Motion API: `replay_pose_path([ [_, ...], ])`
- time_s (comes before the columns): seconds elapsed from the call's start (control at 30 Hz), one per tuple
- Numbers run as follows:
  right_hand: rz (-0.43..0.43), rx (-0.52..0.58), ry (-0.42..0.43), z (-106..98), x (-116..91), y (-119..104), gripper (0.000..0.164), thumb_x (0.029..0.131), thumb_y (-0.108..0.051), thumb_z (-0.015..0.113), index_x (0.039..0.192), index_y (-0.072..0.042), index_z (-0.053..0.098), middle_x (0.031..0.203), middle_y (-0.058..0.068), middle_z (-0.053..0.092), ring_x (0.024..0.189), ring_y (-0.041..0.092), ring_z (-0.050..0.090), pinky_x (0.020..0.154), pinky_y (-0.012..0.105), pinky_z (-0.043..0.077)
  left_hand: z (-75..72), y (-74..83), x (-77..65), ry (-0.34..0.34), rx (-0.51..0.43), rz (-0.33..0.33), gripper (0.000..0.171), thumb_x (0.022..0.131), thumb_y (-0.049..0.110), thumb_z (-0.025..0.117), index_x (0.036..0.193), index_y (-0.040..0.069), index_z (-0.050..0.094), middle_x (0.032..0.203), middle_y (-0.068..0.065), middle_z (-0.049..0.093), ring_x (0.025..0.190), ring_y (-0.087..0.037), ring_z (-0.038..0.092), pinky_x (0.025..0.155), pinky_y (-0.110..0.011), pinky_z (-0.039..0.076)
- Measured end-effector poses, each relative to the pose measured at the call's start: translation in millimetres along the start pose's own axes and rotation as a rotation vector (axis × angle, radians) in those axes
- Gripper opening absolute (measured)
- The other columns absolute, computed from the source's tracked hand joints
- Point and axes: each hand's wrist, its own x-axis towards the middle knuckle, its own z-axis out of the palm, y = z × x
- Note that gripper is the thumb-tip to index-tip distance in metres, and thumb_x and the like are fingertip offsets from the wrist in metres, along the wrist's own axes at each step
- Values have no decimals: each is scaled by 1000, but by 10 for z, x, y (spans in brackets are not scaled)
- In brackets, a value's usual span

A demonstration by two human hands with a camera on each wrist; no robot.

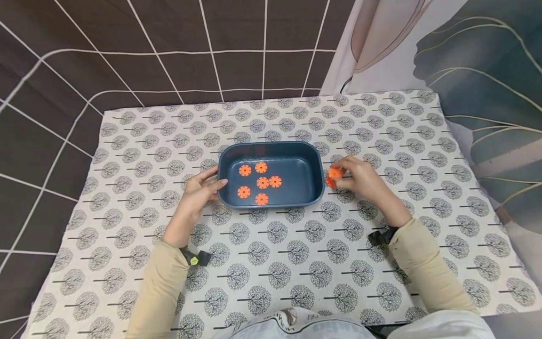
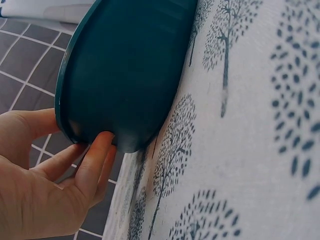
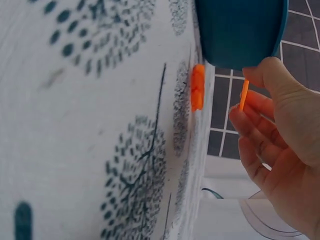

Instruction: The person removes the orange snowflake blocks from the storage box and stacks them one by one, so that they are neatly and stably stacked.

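Note:
A dark blue rectangular plastic tub (image 1: 298, 181) stands on the patterned cloth, with several flat orange notched discs (image 1: 261, 199) lying apart or touching on its floor. My left hand (image 1: 195, 194) grips the tub's left end, thumb over the rim and fingers against the outer wall (image 2: 125, 75). Just off the right end, my right hand (image 1: 362, 178) pinches one orange notched disc (image 1: 335, 173) between thumb and fingers. In the right wrist view this disc (image 3: 244, 95) is edge-on, above the cloth. Below it, more orange (image 3: 198, 87) rests on the cloth beside the tub; how many pieces, I cannot tell.
A white cloth (image 1: 258, 254) printed with grey trees covers the table. Dark gridded fabric (image 1: 237, 70) hangs behind the far edge, and a pale curtain (image 1: 389, 61) is at the back right. A black cable (image 1: 346, 84) shows by the far edge.

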Motion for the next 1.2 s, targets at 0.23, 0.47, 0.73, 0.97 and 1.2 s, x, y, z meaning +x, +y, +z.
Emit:
replay_pose_path([
  [0.23,50,-65,-89,23,4,39,41,74,-14,78,109,2,63,103,15,65,86,28,63,78,44,55,-3,-10,3,4,-2,1,61,86,8,63,142,14,39,136,-15,50,84,-10,65,67,-19,54],
  [0.47,81,-93,-148,44,7,41,40,76,-20,77,109,-1,64,102,12,65,86,26,63,77,42,55,-3,-15,-3,-9,-4,12,62,87,8,64,142,13,38,135,-17,50,85,-10,65,69,-20,55],
  [0.73,48,-108,-135,84,-11,67,38,76,-20,76,108,-3,65,102,10,64,82,23,62,72,39,56,-9,-9,13,-14,-21,14,62,86,7,64,142,12,37,134,-19,50,84,-11,66,72,-23,56],
  [0.97,33,-116,-140,93,-10,54,37,76,-19,76,107,-2,65,98,10,64,77,20,60,68,36,55,-10,-13,21,-8,-17,11,62,86,6,63,142,12,37,134,-19,50,83,-10,65,71,-22,56],
  [1.2,27,-128,-149,97,-12,44,37,76,-19,76,106,-3,65,96,10,64,73,18,59,64,33,54,-6,-9,18,2,-7,3,62,86,7,64,142,12,37,134,-18,50,84,-10,65,71,-22,55],
])
